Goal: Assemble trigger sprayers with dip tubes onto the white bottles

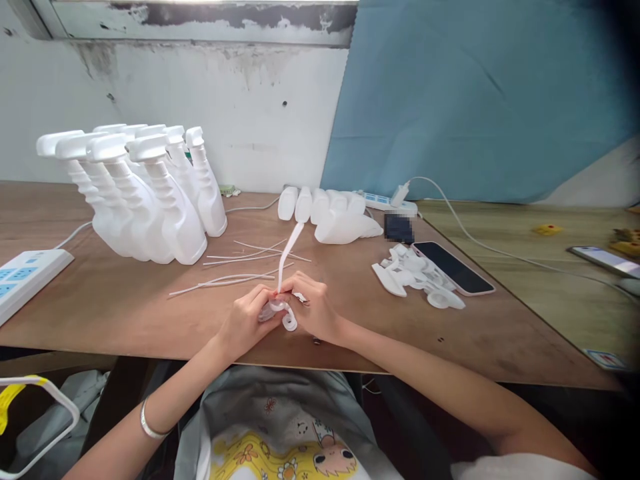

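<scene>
My lap, in a grey printed garment (260, 393), is nearest me and cut off by the bottom of the view. Just inside the front edge of the table (125, 323), left of its middle, my left hand (247, 317) and right hand (316, 307) are both closed, fingertips pinching a white plastic piece (289, 323) between them. My fingers cover much of it, so I cannot make out its full shape; a ring-like curl shows below my fingertips. From there a white strip (287, 255) rises, its long axis running towards the table's back edge and leaning slightly right. I cannot tell whether its far end touches the white container (303, 205) behind it or only overlaps it in view. The piece sits between my hands, its curl turned towards me.

Beyond my left hand, thin white tubes (215, 284) lie roughly crosswise. Near the table's right edge, loose white parts (420, 273) overlap in a heap, touching or just beside a phone (453, 268). A power strip (30, 273) at the left edge is cut off. White spray bottles (173, 223) stand farther back, the rear ones partly hidden, and more white pieces (345, 227) cluster by the back edge, near a blurred dark object (399, 228).
</scene>
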The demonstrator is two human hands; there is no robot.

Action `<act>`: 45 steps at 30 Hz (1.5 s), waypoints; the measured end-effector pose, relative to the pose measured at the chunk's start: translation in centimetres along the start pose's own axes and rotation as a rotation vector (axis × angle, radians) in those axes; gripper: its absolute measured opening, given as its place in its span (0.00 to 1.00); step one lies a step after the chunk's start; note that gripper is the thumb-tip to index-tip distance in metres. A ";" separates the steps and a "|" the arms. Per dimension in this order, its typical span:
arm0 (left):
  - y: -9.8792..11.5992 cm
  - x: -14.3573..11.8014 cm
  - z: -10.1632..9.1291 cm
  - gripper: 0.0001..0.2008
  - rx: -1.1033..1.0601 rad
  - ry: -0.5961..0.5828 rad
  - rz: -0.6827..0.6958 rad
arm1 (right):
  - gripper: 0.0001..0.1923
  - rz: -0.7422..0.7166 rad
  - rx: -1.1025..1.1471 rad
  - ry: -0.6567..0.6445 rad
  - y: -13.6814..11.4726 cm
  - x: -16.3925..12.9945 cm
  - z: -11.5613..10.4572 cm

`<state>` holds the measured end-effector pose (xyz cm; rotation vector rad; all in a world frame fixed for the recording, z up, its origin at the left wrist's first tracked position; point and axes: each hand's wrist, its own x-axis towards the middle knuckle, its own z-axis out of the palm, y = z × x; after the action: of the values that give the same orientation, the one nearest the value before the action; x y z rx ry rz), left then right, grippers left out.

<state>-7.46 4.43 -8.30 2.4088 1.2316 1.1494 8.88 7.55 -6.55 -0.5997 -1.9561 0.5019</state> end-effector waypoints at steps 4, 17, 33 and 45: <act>0.0 0.0 0.0 0.08 0.014 0.011 -0.037 | 0.10 -0.015 0.012 0.013 0.7 0.0 0.1; -1.5 4.9 -5.9 0.21 -0.187 0.320 -0.359 | 0.20 0.280 -0.397 -0.365 6.9 6.1 -1.5; -3.6 7.4 -9.8 0.21 -0.085 0.405 -0.346 | 0.14 -0.195 -0.511 -0.692 6.7 5.4 4.4; -8.9 10.5 -3.5 0.21 -0.167 0.421 -0.373 | 0.22 0.021 -1.043 -0.259 7.2 7.2 -6.8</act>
<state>-11.67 17.42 -4.47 1.7677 1.5463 1.6026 13.62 18.18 -2.81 -1.2323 -2.3881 -0.5239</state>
